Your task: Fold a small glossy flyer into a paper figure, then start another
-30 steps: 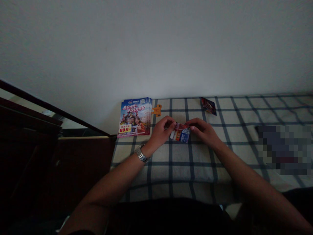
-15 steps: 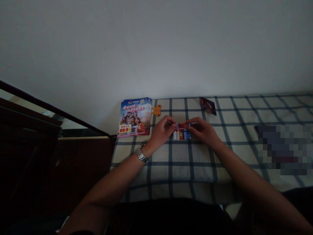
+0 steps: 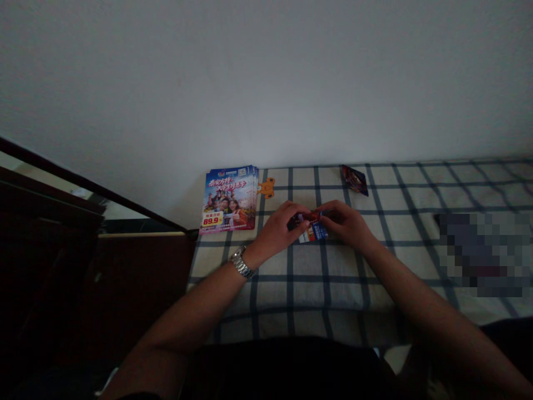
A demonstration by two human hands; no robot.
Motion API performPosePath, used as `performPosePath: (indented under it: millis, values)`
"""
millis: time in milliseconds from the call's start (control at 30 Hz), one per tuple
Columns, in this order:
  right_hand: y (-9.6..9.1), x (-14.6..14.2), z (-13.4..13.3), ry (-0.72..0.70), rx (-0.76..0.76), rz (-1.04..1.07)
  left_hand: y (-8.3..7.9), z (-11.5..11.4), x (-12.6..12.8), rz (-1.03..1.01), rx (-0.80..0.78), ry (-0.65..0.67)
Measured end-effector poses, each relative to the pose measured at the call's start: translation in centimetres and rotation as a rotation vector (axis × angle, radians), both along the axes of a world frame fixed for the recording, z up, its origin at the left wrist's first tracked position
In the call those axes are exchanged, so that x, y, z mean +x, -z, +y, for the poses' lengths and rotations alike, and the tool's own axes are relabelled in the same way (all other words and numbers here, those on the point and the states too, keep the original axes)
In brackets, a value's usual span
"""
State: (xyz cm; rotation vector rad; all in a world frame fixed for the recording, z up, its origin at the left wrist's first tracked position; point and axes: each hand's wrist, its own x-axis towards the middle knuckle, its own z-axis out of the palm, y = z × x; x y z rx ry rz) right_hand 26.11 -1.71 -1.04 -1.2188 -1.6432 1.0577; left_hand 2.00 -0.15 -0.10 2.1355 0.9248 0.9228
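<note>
A small folded flyer [image 3: 316, 231], blue, white and red in print, is held between my two hands above the checked cloth. My left hand [image 3: 285, 225], with a metal watch on its wrist, pinches the flyer's left side; its fingers reach across the top and cover part of it. At the upper right corner my right hand [image 3: 343, 221] grips the paper between thumb and fingers. To the left lies a stack of colourful flyers [image 3: 229, 200], printed with a castle and "89.9".
A folded dark paper piece [image 3: 355, 180] rests near the wall on the checked cloth [image 3: 308, 291]. An orange bear-shaped figure [image 3: 266, 188] shows beside the stack. A blurred-out dark object [image 3: 483, 255] lies at the right. The white wall [image 3: 266, 83] rises behind.
My left hand has shifted right, its fingers now reaching over the top of the folded flyer. The flyer has tilted slightly. My right hand has stayed nearly in place.
</note>
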Motion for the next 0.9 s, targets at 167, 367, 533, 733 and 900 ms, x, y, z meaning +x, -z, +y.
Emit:
performPosePath:
  millis: [167, 367, 533, 733, 900]
  values:
    - [0.67, 0.19, 0.19, 0.004, 0.020, -0.043, -0.20, 0.11, -0.04, 0.053, 0.055, 0.016]
    - [0.63, 0.13, 0.22, 0.018, 0.022, -0.076, -0.01, 0.12, -0.13, 0.138, 0.046, 0.009]
    - [0.75, -0.06, 0.19, 0.031, 0.020, -0.062, 0.28, 0.22, -0.08, 0.146, 0.050, -0.012]
    - [0.60, -0.16, 0.11, 0.017, 0.159, -0.127, 0.51, 0.29, -0.10, 0.158, 0.026, -0.099]
    - [0.31, -0.29, 0.11, 0.000, 0.334, -0.293, 0.51, 0.31, -0.03, 0.181, 0.038, -0.132]
